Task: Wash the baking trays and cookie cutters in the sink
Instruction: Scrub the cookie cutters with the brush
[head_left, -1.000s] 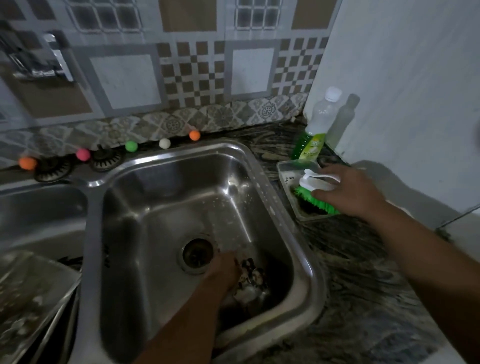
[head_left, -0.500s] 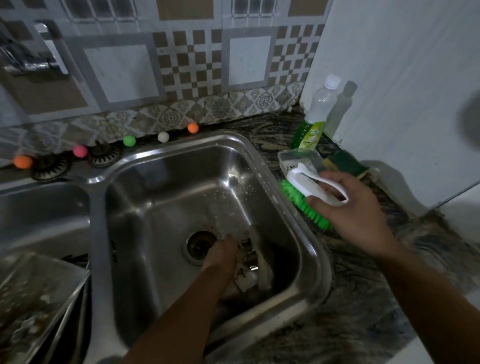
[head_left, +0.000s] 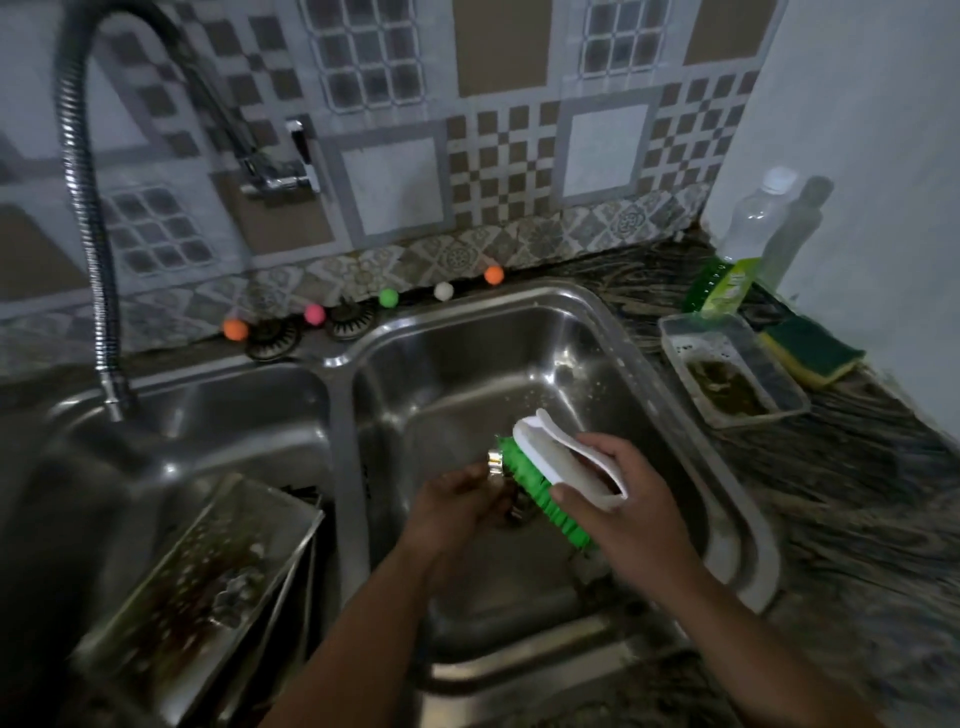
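Over the right sink basin (head_left: 467, 364) my left hand (head_left: 462, 504) grips a small shiny metal cookie cutter (head_left: 496, 464), mostly hidden by my fingers. My right hand (head_left: 623, 499) holds a scrub brush (head_left: 545, 467) with a white handle and green bristles, its bristles against the cutter. Dirty baking trays (head_left: 208, 582) lean stacked in the left basin, speckled with brown residue.
A flexible chrome faucet hose (head_left: 88, 208) hangs over the left basin. On the counter at right stand a green soap bottle (head_left: 737, 260), a clear plastic tub (head_left: 732, 369) and a yellow-green sponge (head_left: 810, 351). Small coloured balls (head_left: 388, 298) line the sink's back edge.
My right hand lifted the brush off the tub on the counter and brought it over the right basin. My left hand raised the cutter from the basin floor to meet the bristles.
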